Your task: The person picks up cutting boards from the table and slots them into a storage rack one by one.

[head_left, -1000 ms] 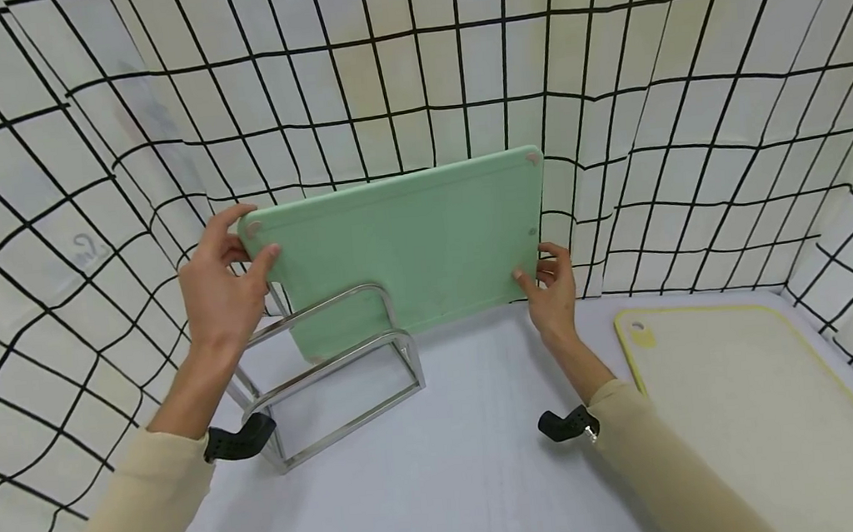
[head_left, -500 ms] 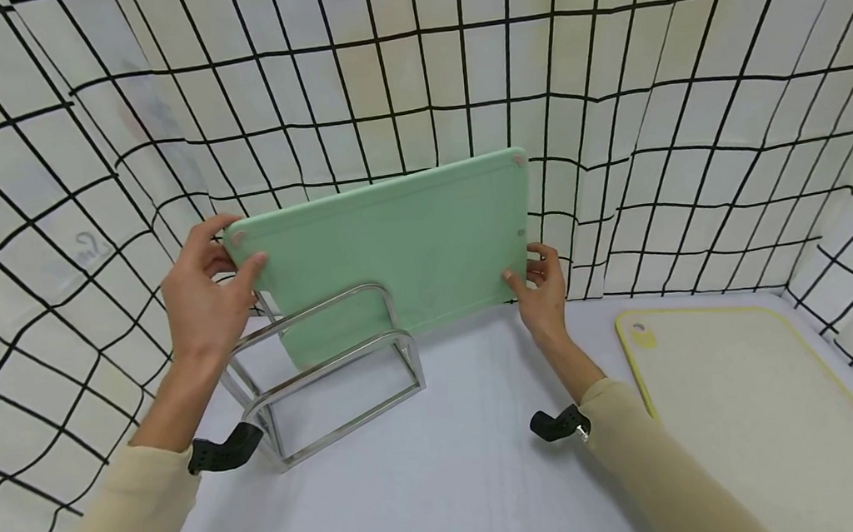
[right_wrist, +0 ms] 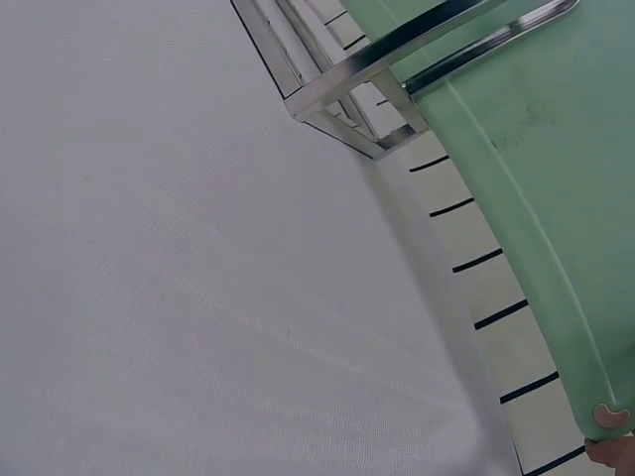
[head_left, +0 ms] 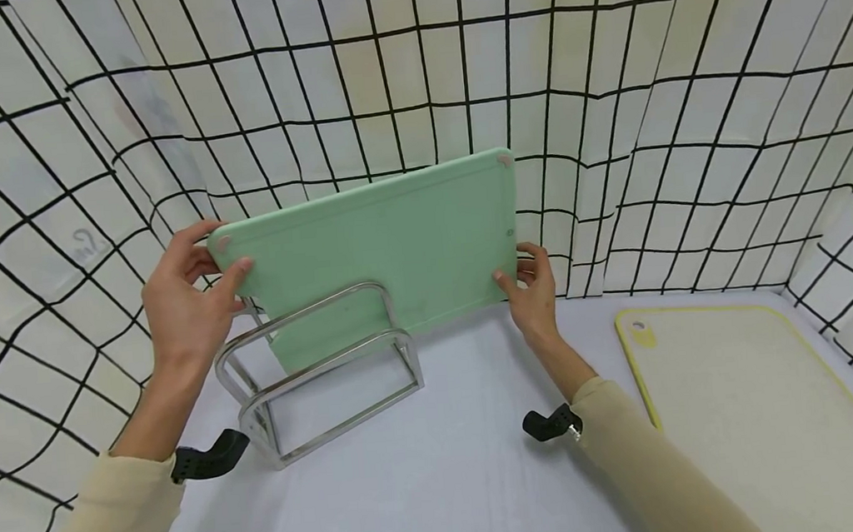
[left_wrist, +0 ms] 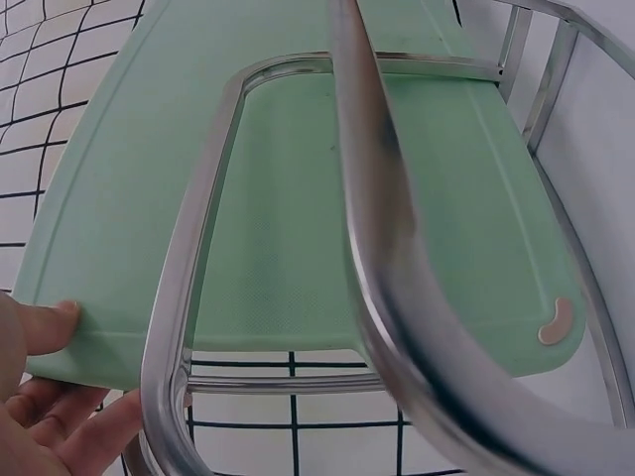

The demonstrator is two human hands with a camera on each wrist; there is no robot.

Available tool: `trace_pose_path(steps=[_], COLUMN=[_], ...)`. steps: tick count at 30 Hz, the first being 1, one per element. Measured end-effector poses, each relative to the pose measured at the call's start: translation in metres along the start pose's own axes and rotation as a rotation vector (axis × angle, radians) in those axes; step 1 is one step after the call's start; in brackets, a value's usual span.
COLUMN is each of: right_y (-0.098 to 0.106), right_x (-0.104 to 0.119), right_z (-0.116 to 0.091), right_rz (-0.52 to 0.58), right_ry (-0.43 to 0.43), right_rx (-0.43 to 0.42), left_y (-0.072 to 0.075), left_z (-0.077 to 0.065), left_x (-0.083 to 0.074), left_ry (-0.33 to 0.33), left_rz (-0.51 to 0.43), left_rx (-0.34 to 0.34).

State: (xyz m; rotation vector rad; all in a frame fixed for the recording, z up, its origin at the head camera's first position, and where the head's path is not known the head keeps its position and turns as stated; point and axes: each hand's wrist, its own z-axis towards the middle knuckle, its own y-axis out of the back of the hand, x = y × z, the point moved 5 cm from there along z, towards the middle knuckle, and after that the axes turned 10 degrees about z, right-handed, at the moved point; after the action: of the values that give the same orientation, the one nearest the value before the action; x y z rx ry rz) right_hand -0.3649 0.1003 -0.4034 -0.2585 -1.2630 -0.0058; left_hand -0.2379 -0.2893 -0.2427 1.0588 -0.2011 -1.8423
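A green cutting board (head_left: 395, 243) stands on its long edge, slightly tilted, its left part behind the front bars of a metal rack (head_left: 329, 365). My left hand (head_left: 187, 306) grips the board's upper left corner, thumb on the near face and fingers behind. At the lower right edge my right hand (head_left: 534, 295) pinches the board in the same way. The left wrist view shows the green board (left_wrist: 278, 218) behind the rack's curved bars (left_wrist: 382, 248). In the right wrist view, only a fingertip shows below the board's corner (right_wrist: 595, 377).
A cream cutting board with a yellow rim (head_left: 751, 374) lies flat on the white table (head_left: 428, 475) at right. Black wire grid panels (head_left: 448, 64) with white backing surround the table at the back and both sides.
Both hands have moved left together with the green cutting board, sliding it further along behind the rack's front bars. The rack and the cream board stay in place.
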Motion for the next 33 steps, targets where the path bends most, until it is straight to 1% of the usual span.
trace_pose_path(steps=[5, 8, 14, 19, 26, 33], right_y=[-0.003, -0.006, -0.013, -0.017, -0.022, -0.027], right_x=[0.0, -0.001, 0.001, 0.0, 0.001, -0.001], right_z=[-0.001, -0.003, -0.005, -0.004, -0.002, -0.006], right_rz=[0.009, -0.003, -0.014, -0.031, 0.007, 0.011], right_ry=[0.004, 0.002, 0.002, 0.0, -0.001, -0.01], right_rx=[-0.001, -0.002, 0.018, 0.016, 0.03, 0.025], left_y=[0.003, 0.005, 0.01, 0.014, 0.019, 0.025], left_z=[-0.001, -0.002, -0.005, -0.007, -0.01, -0.013], left_x=[0.004, 0.008, 0.016, 0.019, 0.021, 0.027], left_ry=[0.019, 0.037, 0.066, 0.066, 0.084, 0.088], left_rz=[0.004, -0.01, -0.017, -0.028, -0.041, -0.03], left_rx=[-0.012, -0.012, -0.033, -0.053, -0.058, -0.071])
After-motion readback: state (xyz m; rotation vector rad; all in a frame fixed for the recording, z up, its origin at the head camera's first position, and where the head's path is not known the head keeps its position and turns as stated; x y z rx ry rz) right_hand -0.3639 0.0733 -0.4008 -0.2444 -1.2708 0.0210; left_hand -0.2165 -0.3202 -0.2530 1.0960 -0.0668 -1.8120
